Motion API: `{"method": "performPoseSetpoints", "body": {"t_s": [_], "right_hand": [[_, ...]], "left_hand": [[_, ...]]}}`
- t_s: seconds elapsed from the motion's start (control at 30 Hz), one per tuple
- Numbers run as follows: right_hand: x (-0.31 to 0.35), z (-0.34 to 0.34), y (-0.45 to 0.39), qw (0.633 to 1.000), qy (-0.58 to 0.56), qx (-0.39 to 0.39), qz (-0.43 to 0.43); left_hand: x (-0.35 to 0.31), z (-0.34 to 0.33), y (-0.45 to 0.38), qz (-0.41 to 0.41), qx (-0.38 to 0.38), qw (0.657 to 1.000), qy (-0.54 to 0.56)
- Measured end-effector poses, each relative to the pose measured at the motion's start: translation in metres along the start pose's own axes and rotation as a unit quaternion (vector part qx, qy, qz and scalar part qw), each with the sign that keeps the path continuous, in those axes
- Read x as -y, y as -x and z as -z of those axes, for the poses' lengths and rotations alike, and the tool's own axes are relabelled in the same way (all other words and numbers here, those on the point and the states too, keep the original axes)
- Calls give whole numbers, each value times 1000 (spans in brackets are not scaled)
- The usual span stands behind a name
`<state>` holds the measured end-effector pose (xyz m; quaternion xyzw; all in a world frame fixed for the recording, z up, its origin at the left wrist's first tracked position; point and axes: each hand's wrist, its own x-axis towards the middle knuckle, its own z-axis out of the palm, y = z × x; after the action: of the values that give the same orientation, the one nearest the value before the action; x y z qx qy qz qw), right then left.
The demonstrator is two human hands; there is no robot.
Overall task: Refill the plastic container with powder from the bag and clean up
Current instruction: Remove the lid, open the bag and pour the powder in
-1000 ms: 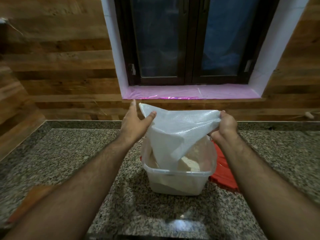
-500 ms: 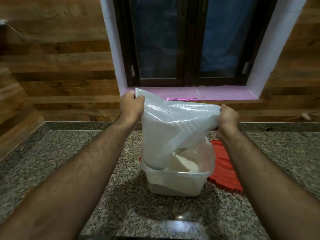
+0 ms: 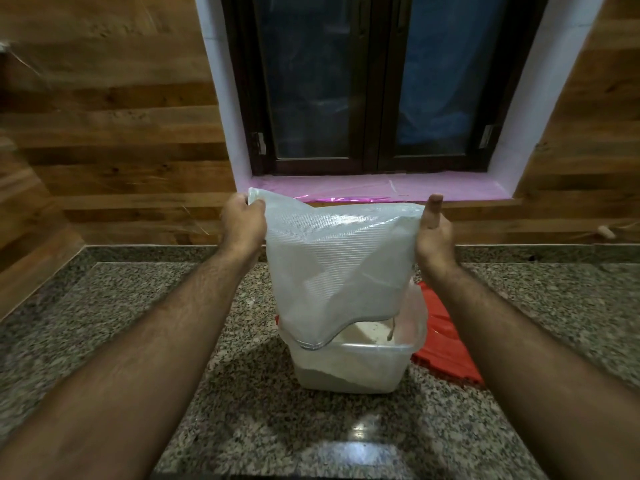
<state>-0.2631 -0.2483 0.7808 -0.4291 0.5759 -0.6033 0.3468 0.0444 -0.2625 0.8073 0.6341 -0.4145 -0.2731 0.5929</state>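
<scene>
Head view: both hands hold an upturned bag (image 3: 332,265) by its top corners above a tub (image 3: 349,365) that stands on the worktop (image 3: 138,306). The left hand (image 3: 242,221) has its fingers curled over the bag's left corner and grips it there. The right hand (image 3: 434,237) is at the bag's right corner with the palm turned toward the bag and one finger pointing straight up; how firmly it pinches the plastic cannot be told, since the contact lies behind the bag's edge. Between the two hands the bag hangs stretched, translucent white with a fine grid texture, and its lower open end dips into the tub's left side, touching the near rim. Below the hands the tub is clear plastic, square with rounded corners, and pale powder (image 3: 367,336) lies inside it, seen both through the opening to the right of the bag's mouth and through the front wall. Under and just beyond the right forearm a red lid (image 3: 446,351) lies flat on the speckled granite, touching or very near the tub's right side. Beyond the hands a pink-covered sill (image 3: 433,190) runs under a dark window (image 3: 374,81) set in a wood wall (image 3: 104,116).
</scene>
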Motion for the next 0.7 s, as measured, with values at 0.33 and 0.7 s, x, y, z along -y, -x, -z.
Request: {"method": "performPoseSetpoints", "body": {"t_s": [0.33, 0.7], "right_hand": [[0, -7, 9, 988, 44, -108, 99], [12, -7, 1, 990, -61, -130, -9]], "left_hand": [[4, 1, 7, -54, -67, 996, 1], [8, -13, 23, -30, -53, 994, 87]]}}
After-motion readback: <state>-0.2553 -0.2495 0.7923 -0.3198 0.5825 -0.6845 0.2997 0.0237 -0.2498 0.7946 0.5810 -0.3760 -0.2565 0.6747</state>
